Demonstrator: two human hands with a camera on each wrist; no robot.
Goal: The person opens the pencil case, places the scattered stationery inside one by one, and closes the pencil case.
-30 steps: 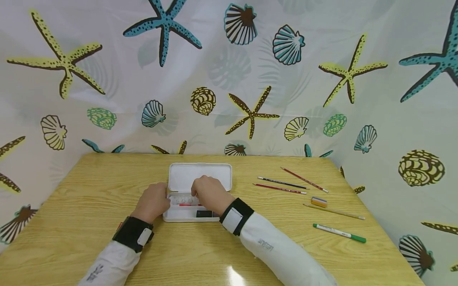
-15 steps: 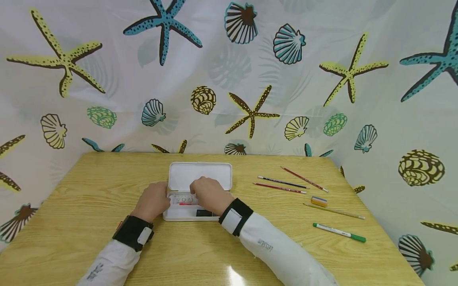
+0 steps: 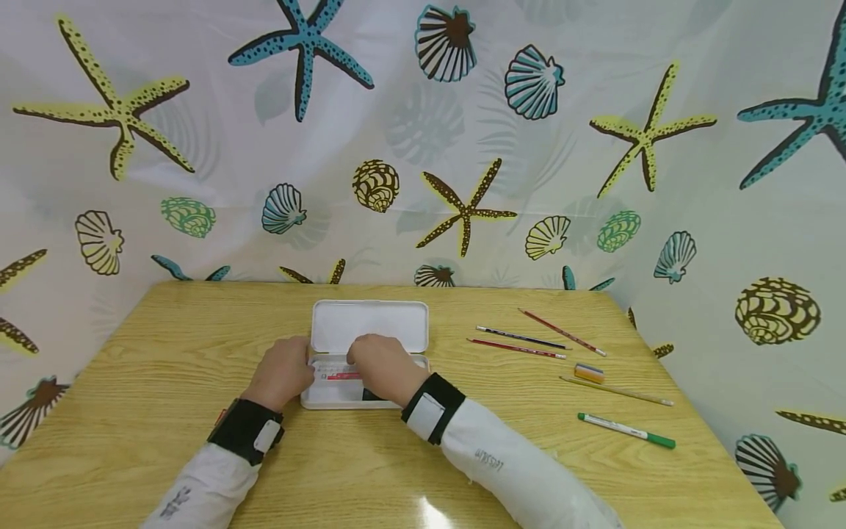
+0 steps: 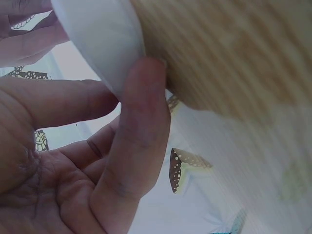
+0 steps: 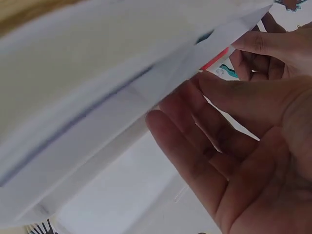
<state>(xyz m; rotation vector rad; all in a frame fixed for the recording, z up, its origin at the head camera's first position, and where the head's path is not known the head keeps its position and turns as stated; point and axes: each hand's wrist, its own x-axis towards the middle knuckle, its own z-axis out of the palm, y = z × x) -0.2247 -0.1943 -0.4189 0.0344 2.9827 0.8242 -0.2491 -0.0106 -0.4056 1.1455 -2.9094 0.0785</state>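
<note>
A white pencil case (image 3: pixel 330 402) lies on the table with its lid (image 3: pixel 370 323) folded back. My left hand (image 3: pixel 280 373) pinches the case's left end; its thumb and index finger meet at the rounded white wall (image 4: pixel 105 39) in the left wrist view. Over the middle of the case is my right hand (image 3: pixel 385 367), fingers down inside, pinching a clear ruler (image 3: pixel 325 367) with a red strip (image 3: pixel 342 376). Its fingertips are partly hidden behind the case wall in the right wrist view. A black block (image 3: pixel 372 395) sits in the front part, partly covered by the right hand.
Right of the case lie a dark pencil (image 3: pixel 522 337), two red pencils (image 3: pixel 515 348), a yellowish pencil (image 3: pixel 621 391), an orange-and-blue eraser (image 3: pixel 589 373) and a green-capped pen (image 3: pixel 624 430). A patterned cloth (image 3: pixel 423 147) hangs behind the table.
My right hand has shifted slightly left and toward the near side, covering more of the black block. The ruler's red strip has moved slightly left. My left hand keeps its place.
</note>
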